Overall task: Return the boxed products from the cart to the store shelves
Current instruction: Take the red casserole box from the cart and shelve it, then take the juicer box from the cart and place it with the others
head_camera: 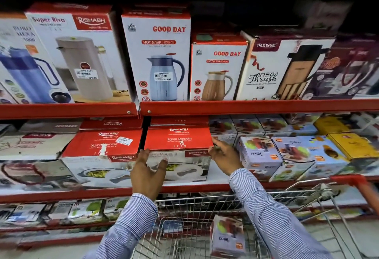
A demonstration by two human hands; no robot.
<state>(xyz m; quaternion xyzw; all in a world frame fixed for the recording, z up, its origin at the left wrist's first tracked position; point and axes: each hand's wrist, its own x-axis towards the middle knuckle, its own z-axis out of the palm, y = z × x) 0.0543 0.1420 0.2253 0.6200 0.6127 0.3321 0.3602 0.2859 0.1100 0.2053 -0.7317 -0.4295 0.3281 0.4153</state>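
Note:
A red-and-white Rishabh casserole box (pixel 178 138) rests on the middle shelf (pixel 184 188) beside an identical box (pixel 102 148). My left hand (pixel 148 173) presses flat against its front face, fingers spread. My right hand (pixel 224 156) touches the box's right front corner, fingers partly curled around the edge. Below my arms stands the wire shopping cart (pixel 205 203), with a white juicer box (pixel 227 236) upright inside it.
Flask boxes line the upper shelf (pixel 246 106). Several juicer boxes (pixel 259 152) and yellow boxes (pixel 348 146) fill the middle shelf to the right. The cart's red handle (pixel 356 185) is at right. Low shelves hold flat packs at lower left.

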